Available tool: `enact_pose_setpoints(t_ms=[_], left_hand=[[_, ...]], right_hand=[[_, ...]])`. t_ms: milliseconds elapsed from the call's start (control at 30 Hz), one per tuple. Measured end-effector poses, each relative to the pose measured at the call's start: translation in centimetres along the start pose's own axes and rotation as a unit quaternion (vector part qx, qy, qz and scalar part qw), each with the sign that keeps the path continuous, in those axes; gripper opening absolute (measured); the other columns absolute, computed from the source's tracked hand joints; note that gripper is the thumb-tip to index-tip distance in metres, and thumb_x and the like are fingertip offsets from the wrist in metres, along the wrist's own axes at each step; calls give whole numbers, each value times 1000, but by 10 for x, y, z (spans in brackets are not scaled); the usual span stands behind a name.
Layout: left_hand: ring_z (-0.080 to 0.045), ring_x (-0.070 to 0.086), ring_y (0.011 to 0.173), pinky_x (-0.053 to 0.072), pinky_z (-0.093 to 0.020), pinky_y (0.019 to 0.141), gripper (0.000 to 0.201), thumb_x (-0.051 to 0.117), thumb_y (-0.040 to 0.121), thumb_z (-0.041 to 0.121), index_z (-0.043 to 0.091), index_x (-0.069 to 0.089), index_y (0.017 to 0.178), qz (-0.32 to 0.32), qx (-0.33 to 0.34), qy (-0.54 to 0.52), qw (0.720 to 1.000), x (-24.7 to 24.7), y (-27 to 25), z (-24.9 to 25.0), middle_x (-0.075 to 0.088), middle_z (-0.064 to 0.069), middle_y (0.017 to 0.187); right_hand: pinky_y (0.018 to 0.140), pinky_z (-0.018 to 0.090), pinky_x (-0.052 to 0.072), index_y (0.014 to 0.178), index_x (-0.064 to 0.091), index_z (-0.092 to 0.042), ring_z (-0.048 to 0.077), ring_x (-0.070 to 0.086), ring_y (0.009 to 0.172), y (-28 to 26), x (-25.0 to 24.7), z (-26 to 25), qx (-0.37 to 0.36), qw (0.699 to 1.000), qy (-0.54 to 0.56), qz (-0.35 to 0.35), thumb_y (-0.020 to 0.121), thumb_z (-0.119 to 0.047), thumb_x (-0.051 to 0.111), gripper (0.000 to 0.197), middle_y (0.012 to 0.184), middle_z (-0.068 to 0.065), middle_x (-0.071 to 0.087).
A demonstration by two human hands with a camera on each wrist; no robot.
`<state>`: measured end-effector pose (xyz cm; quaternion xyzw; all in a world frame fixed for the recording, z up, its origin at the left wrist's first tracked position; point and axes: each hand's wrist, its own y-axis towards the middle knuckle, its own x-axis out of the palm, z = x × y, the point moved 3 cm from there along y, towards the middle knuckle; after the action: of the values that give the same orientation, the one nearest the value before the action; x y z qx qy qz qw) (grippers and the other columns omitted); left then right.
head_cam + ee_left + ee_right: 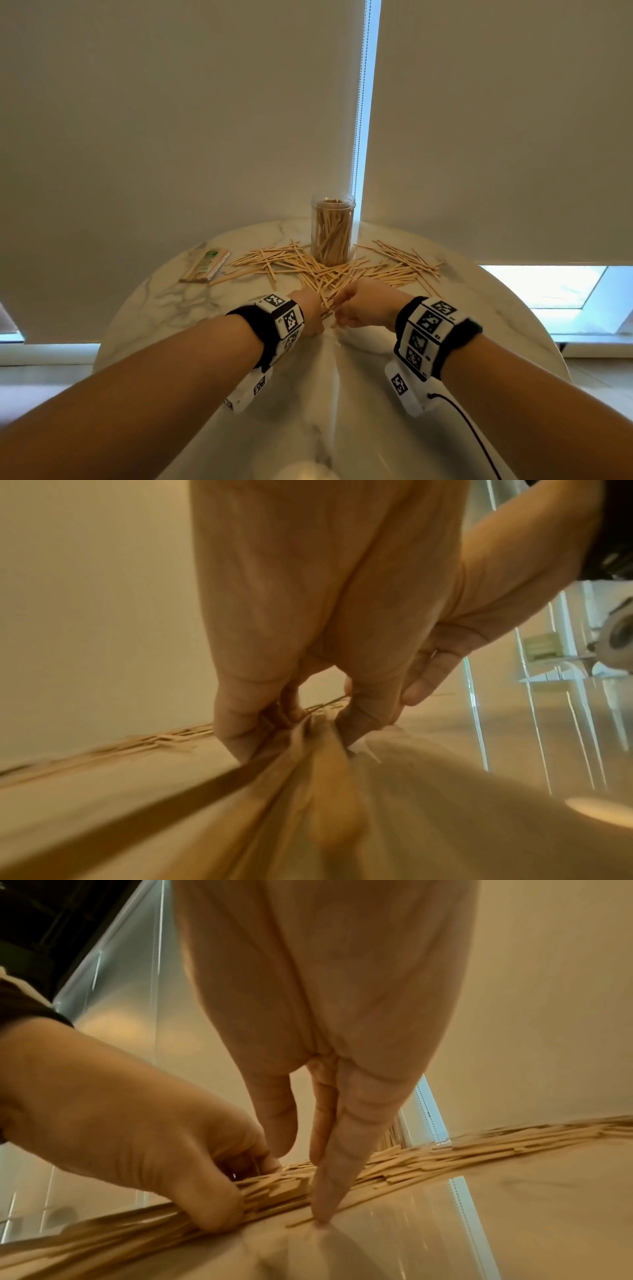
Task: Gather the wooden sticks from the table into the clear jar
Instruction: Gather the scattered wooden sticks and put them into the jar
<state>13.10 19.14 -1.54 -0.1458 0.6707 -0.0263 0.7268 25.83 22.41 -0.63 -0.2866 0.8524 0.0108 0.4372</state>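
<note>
Sticks (318, 270) lie scattered flat on the marble table (164, 301), fanned out around the jar (333, 230): one spread to the jar's left, one to its right, a thick tangle just in front of it. Jar stands upright at the table's far edge, lid off, already holding a load of sticks on end. Near end of the tangle, in front of the jar, sits between my two hands.

My left hand (310, 313) is down on the table in front of the jar, fingers curled, gripping a bunch of sticks; in the left wrist view the fingers (240, 723) and thumb close round that bundle (308, 777), which is blurred close to the lens. My right hand (363, 308) is just beside the left, almost touching it. In the right wrist view its fingers (329, 1177) run nearly straight down, tips on the tabletop against the edge of the stick pile (394, 1167), thumb apart from them; it pushes at the sticks and holds nothing that I can see.

Packet (205, 265) with a green label lies flat to the jar's left, just past the left spread. Closed blinds (171, 120) hang behind the jar.
</note>
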Motion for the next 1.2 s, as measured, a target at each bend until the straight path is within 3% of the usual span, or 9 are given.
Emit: enact_pose_setpoints(t_ms=[100, 267, 333, 433, 600, 833, 1000, 1133, 1200], left_hand=[[-28, 56, 119, 44, -28, 81, 53, 60, 96, 27, 3, 39, 138, 17, 1, 22, 1000, 5, -2, -7, 53, -14, 134], [-34, 55, 118, 46, -39, 94, 46, 57, 96, 22, 7, 38, 134, 19, 8, -7, 1000, 16, -4, -25, 49, -17, 133], [-35, 56, 115, 48, -43, 95, 51, 63, 93, 24, 8, 37, 133, 24, 33, -15, 999, 18, -5, -30, 52, -17, 130], [-34, 58, 112, 49, -43, 93, 57, 70, 88, 26, 9, 36, 131, 28, 54, -34, 998, 20, -5, -38, 54, -15, 127], [-30, 62, 92, 48, -37, 74, 39, 53, 94, 18, 9, 36, 128, 80, 98, -132, 983, 18, -6, -45, 59, -15, 116], [-29, 63, 99, 43, -32, 75, 37, 47, 102, 30, 10, 39, 133, 92, 138, -93, 982, 10, -14, -45, 64, -12, 117], [-29, 63, 98, 48, -36, 79, 32, 42, 105, 33, 13, 44, 130, 149, 147, -58, 976, -4, -25, -52, 67, -12, 113], [-23, 59, 91, 46, -35, 78, 15, 40, 105, 25, 15, 51, 101, 151, 134, -82, 976, -14, -33, -70, 64, -6, 105], [-20, 57, 92, 42, -32, 75, 16, 40, 103, 21, 16, 55, 103, 159, 121, -155, 968, -19, -38, -81, 61, 2, 101]], right_hand=[[85, 30, 58, 129, 59, -20, 16, 69, 95, -2, -2, -1, 9, 999, -20, 25, 87, -17, 71, 43, 107, 3, 71], [101, 39, 48, 154, 27, -39, 30, 51, 123, 2, 8, -13, -49, 973, -225, 21, 85, -24, 76, 86, 141, 10, 44], [98, 38, 49, 154, 25, -40, 31, 50, 120, 5, 15, -23, -72, 952, -298, 7, 89, -22, 71, 82, 138, 11, 42], [93, 36, 46, 148, 40, -31, 29, 50, 118, 12, 20, -38, -107, 932, -346, 15, 94, -26, 64, 60, 132, 9, 51], [92, 35, 47, 133, 58, -29, 29, 56, 110, 26, 19, -46, -117, 949, -285, 65, 92, -16, 65, 43, 126, 6, 45], [83, 30, 47, 115, 66, -21, 20, 58, 100, 24, 15, -41, -176, 937, -281, 109, 89, -12, 64, 28, 110, 1, 61], [68, 26, 43, 94, 67, -20, 16, 59, 75, 15, -6, -37, -183, 937, -241, 175, 94, -13, 58, 12, 85, -2, 68], [82, 23, 53, 106, 76, -21, 7, 64, 81, 6, -30, -34, -165, 942, -189, 221, 96, -22, 62, 17, 95, -6, 74], [76, 16, 49, 104, 78, -24, 5, 66, 81, 2, -37, -31, -158, 949, -141, 233, 94, -24, 66, 15, 94, -9, 75]])
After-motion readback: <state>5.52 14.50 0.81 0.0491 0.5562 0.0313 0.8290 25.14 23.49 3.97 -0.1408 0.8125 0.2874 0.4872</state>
